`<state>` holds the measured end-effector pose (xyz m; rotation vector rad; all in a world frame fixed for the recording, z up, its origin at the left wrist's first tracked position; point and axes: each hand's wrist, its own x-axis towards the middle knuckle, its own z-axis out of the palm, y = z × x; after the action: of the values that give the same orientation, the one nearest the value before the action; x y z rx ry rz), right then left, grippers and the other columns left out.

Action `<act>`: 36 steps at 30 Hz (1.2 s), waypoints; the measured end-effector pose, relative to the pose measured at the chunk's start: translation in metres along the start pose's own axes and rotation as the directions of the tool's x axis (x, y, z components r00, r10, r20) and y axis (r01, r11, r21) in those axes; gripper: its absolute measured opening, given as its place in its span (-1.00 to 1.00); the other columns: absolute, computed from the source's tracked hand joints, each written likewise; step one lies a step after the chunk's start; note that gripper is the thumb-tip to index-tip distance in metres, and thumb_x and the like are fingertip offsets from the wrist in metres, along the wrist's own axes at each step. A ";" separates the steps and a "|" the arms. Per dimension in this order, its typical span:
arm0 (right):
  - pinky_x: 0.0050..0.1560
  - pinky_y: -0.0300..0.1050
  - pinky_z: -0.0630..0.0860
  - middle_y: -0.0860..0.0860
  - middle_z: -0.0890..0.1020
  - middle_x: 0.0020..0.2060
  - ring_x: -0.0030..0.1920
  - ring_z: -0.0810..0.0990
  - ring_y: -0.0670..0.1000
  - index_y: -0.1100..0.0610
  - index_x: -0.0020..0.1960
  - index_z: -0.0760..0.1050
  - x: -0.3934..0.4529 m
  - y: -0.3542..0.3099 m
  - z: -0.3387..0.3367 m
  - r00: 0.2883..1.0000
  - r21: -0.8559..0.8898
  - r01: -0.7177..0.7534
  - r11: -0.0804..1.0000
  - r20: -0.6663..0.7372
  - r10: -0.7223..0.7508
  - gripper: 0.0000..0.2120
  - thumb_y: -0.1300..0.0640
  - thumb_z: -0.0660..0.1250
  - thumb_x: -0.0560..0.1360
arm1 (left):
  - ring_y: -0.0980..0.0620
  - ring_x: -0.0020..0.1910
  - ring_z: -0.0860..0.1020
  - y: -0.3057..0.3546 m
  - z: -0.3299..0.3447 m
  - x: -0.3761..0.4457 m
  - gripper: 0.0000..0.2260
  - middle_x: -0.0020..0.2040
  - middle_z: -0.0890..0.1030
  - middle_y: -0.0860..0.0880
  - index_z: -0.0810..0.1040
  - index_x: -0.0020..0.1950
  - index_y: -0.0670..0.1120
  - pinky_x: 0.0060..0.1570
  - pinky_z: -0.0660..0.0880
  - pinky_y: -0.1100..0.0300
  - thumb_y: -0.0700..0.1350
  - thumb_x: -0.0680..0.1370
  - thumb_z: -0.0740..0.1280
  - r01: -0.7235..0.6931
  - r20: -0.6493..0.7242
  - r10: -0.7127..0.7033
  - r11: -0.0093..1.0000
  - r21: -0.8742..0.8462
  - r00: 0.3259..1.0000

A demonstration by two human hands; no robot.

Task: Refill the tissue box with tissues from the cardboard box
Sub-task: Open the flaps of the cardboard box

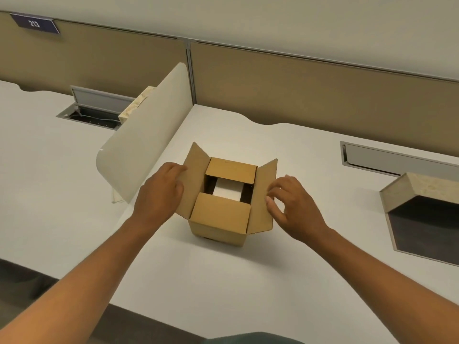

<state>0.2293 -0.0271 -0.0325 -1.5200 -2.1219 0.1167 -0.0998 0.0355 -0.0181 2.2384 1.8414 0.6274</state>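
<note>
A small brown cardboard box (219, 220) stands on the white desk (218, 281) in front of me, its four top flaps folded partly open. A white stack of tissues (227, 191) shows through the gap between the flaps. My left hand (159, 192) grips the left flap and holds it outward. My right hand (290, 202) pinches the outer edge of the right flap. At the right edge lies the beige patterned tissue box (422, 188), tipped so its dark, open inside faces me, well apart from both hands.
A curved cream divider panel (146, 135) rises just left of the cardboard box. Behind it stands a second patterned tissue box (135, 105). Open cable hatches (96, 108) sit in the desk at far left and far right. Tan partition walls close the back.
</note>
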 end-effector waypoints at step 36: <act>0.19 0.06 0.62 0.02 0.03 0.74 0.37 0.58 0.20 -0.01 0.70 0.18 0.087 -0.019 0.026 0.900 -0.278 0.038 0.960 0.428 0.089 -0.45 0.14 0.16 0.73 | 0.01 -0.24 0.47 0.070 0.003 -0.059 -0.47 -0.16 0.51 -0.01 0.53 -0.21 -0.07 -0.22 0.40 0.07 0.25 0.74 0.08 -0.350 0.402 0.329 0.937 -0.024 0.854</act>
<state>0.1808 0.0502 -0.0168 -1.8233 -2.5593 0.1885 -0.0444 -0.0367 -0.0060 2.5156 1.2896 0.1417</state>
